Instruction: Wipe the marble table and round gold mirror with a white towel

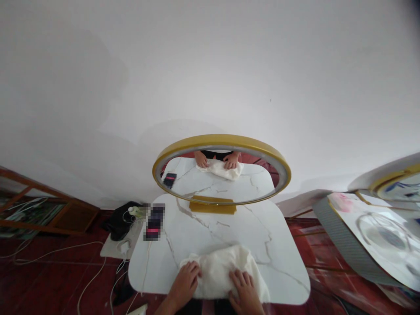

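A folded, soft white cloth [218, 273] lies across the near edge of the white marble-patterned table [282, 249]. At its left end, my left hand [186, 280] has its fingers bent together over the cloth, gripping it. My right hand [245, 292] rests on the right part of the cloth, fingers slightly apart and laid over it. Behind the cloth stands a round gold-rimmed mirror [221, 139] on a gold base [212, 206]. Both hands and the cloth are reflected in it.
A blurred-out phone [154, 224] lies at the table's left edge. Beside the table are a black bag [120, 222], a white charger plug [124, 246] and loose cables. To the right stands another white-topped table [380, 238] with a second gold mirror. A wall rises behind.
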### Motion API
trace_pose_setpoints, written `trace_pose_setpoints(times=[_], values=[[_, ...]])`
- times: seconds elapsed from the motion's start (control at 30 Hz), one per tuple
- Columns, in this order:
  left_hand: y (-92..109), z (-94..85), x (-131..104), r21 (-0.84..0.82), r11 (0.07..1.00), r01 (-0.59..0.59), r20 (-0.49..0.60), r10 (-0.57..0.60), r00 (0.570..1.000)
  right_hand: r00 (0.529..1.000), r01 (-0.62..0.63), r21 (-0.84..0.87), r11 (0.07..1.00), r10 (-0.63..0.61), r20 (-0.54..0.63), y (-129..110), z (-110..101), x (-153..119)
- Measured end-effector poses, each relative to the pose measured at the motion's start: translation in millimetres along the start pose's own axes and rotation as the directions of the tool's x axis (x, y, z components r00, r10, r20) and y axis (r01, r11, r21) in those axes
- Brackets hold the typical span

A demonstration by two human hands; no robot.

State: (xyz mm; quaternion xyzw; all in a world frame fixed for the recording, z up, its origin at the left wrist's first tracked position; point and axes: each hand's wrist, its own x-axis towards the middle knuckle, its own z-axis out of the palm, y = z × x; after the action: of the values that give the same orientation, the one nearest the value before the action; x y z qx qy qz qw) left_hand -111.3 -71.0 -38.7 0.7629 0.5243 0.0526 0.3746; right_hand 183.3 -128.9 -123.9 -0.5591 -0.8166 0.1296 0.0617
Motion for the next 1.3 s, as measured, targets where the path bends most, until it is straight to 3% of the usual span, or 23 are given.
trace_pose_setpoints(times=[0.17,0.3,0.5,0.67,0.9,1.07,1.17,1.3], values=[[-50,-7.4,-37,0.008,0.995,0.104,-0.091,-0.103,0.991,0.97,0.008,0.123,0.992,-0.038,0.241,-54,-14,48],[-62,-4.2,-39,0.07,0.997,0.026,-0.111,-0.018,0.994,0.939,-0.102,0.159,0.982,0.042,0.341,-69,-25,62],[-59,-10.1,-3,0.231,0.972,-0.05,-0.189,0.095,0.977,0.966,-0.194,0.149,0.97,0.163,0.199,-60,-20,64],[-58,-14.4,44,0.343,0.93,-0.133,-0.217,0.217,0.952,0.953,-0.302,0.082,0.95,0.298,0.062,-43,-21,92],[-52,-30.0,96,0.332,0.938,-0.098,-0.217,0.177,0.96,0.935,-0.355,0.07,0.932,0.353,0.027,-19,-42,140],[-40,-42.1,95,0.237,0.971,-0.041,-0.197,0.09,0.976,0.936,-0.353,0.094,0.931,0.351,0.036,-19,-51,140],[-31,-43.6,82,0.182,0.981,0.061,-0.167,-0.031,0.985,0.949,-0.313,0.122,0.942,0.307,0.064,-27,-61,124],[-27,-36.1,60,0.175,0.978,0.115,-0.086,-0.101,0.991,0.962,-0.247,0.175,0.953,0.221,0.158,-38,-70,96]])
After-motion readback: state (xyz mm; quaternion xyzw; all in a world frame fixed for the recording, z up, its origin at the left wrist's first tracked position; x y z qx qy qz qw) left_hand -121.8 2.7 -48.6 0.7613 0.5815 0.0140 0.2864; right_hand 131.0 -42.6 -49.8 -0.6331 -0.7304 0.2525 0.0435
